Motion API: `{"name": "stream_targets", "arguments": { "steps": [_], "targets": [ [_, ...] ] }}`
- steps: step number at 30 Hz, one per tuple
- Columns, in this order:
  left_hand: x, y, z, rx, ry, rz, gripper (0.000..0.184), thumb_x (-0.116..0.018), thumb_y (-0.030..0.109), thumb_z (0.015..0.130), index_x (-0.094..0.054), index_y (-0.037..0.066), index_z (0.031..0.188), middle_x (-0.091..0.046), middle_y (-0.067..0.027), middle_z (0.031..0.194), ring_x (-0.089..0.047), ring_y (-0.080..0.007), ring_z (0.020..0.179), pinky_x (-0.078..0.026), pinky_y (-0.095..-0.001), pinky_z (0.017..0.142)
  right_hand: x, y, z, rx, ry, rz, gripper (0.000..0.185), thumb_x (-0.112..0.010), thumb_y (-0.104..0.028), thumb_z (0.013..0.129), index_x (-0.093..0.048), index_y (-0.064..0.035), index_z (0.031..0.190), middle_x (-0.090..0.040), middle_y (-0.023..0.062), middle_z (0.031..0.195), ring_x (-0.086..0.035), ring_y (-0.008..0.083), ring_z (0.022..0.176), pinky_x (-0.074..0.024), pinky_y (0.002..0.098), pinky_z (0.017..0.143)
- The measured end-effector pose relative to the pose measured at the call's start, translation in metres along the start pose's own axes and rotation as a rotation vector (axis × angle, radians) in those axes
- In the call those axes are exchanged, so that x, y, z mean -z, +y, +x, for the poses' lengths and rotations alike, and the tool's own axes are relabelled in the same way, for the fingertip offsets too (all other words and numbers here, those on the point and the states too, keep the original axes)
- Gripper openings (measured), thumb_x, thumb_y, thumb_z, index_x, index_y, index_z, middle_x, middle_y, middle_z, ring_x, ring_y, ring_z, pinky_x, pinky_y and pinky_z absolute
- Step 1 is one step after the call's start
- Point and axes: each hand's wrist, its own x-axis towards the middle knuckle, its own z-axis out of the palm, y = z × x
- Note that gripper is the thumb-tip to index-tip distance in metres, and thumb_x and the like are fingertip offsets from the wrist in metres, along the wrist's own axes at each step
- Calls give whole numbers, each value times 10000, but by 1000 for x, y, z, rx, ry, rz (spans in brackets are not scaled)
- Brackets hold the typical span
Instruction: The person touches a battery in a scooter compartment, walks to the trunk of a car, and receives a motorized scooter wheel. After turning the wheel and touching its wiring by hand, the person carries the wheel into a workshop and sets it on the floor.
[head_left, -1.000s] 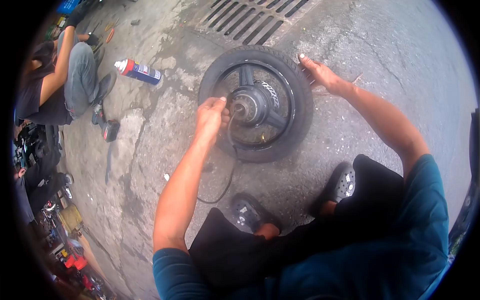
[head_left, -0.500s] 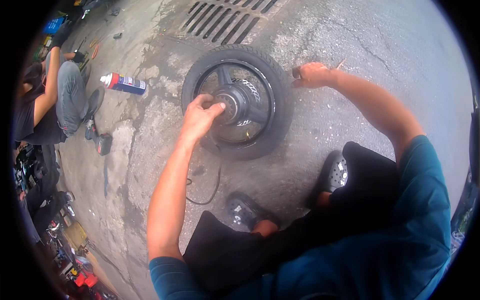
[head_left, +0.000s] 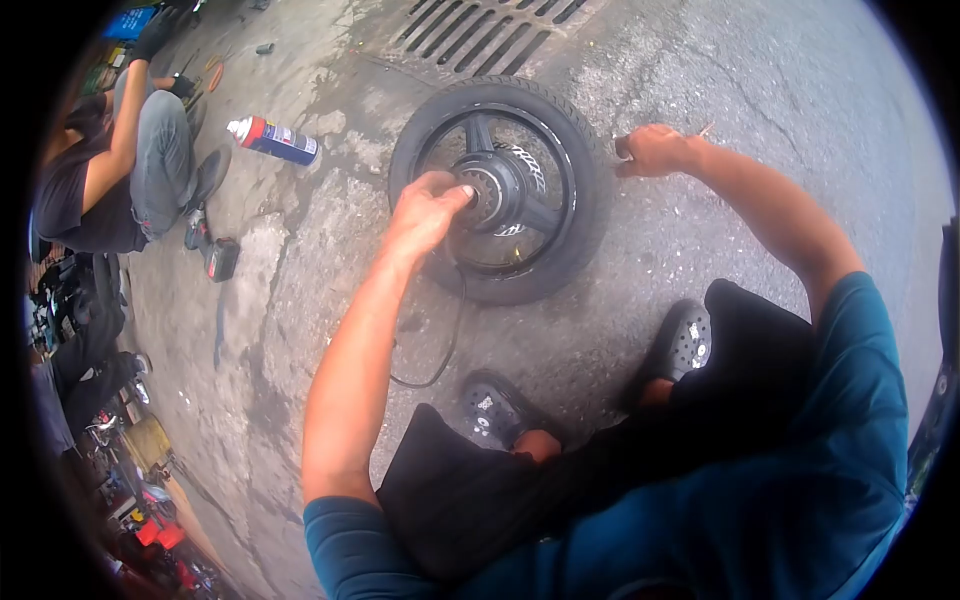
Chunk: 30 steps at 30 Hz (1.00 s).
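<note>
A motorcycle wheel (head_left: 590, 205) with a black tyre and dark spokes is in front of me on the pavement. My left hand (head_left: 428, 215) is at its hub (head_left: 488, 193), thumb against the near face and fingers curled, partly out of sight. Through the spokes shows a perforated brake disc (head_left: 530, 165). Just off the tyre's right side is my right hand (head_left: 655, 150), its fingers closed round something small and dark that I cannot make out. A thin pale tip sticks up by that wrist.
A spray can (head_left: 280, 142) lies left of the wheel, and a cordless power tool (head_left: 212, 250) is nearer. Another person (head_left: 150, 150) sits at far left. Beyond the wheel is a drain grate (head_left: 480, 35). A dark cable (head_left: 455, 345) curves near my shoes (head_left: 495, 410).
The whole view has shifted slightly, so the ground and wheel appear farther right and higher. Both hands keep nearly the same places relative to the wheel.
</note>
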Motion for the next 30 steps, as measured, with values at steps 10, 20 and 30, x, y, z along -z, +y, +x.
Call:
{"name": "stream_targets", "arguments": {
  "steps": [10, 20, 30],
  "targets": [
    [4, -4, 2, 117, -26, -235, 378, -593, 232, 914, -591, -10, 1205, -656, -162, 1103, -637, -217, 955, -504, -342, 770, -2, 2, -4, -19, 15, 17, 468, -639, -448, 846, -636, -66, 1116, -667, 171, 1046, -623, 345, 1030, -481, 439, 887],
    [3, -24, 8, 62, 10, -210, 349, -566, 193, 921, -592, 1, 1211, -659, -139, 1096, -631, -215, 935, -504, -346, 735, -1, -1, -1, -17, -15, -7, 476, -617, -451, 853, -628, -65, 1131, -659, 173, 1086, -614, 349, 1056, -476, 440, 907],
    [6, -26, 8, 97, 22, -250, 282, -530, 116, 896, -617, -29, 1122, -658, -130, 1005, -637, -201, 821, -497, -330, 684, -1, -1, -1, 7, 5, 10, 458, -638, -444, 842, -642, -72, 1110, -666, 183, 1050, -617, 349, 1048, -473, 438, 903]
  ]
}}
